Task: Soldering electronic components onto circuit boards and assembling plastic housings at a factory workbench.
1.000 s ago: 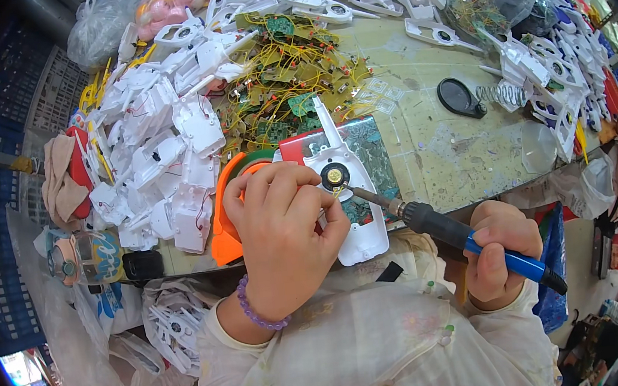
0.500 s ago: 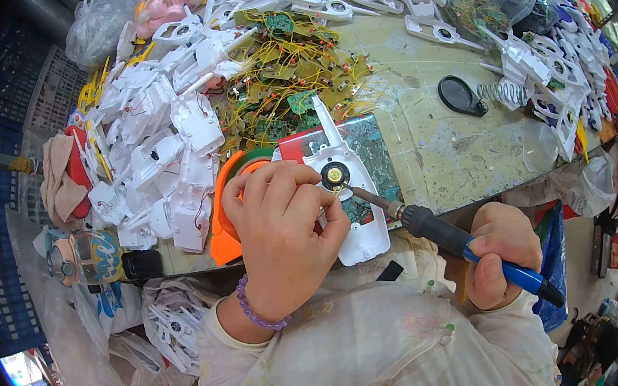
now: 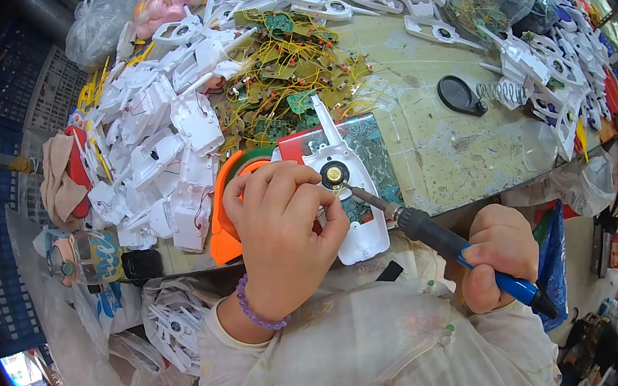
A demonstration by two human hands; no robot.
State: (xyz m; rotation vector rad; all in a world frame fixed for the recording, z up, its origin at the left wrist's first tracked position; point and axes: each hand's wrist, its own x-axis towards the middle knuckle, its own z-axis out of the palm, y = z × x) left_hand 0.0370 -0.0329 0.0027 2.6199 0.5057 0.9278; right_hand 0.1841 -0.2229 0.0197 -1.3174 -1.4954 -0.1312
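Cluttered with white plastic parts and circuit boards, a pale worktable (image 3: 444, 156) curves across the view. Near its close edge lies a white plastic shell (image 3: 365, 243), resting partly over a red-and-green flat piece (image 3: 373, 145), with a round black speaker (image 3: 335, 174) set in it. Taking that speaker as the dial's centre, the left hand (image 3: 281, 218) is at eight o'clock, fingers curled, thumb and forefinger pinched together on a thin yellow wire (image 3: 338, 189) at the speaker's lower edge. At four o'clock, the right hand (image 3: 502, 252) is wrapped around the blue handle of a soldering iron (image 3: 433, 229), whose tip is at the speaker's rim. Tangled circuit boards (image 3: 284, 60) heap up toward twelve, white parts (image 3: 162, 156) between nine and ten, and a black round piece (image 3: 458, 94) beside a metal spring (image 3: 503, 94) toward two.
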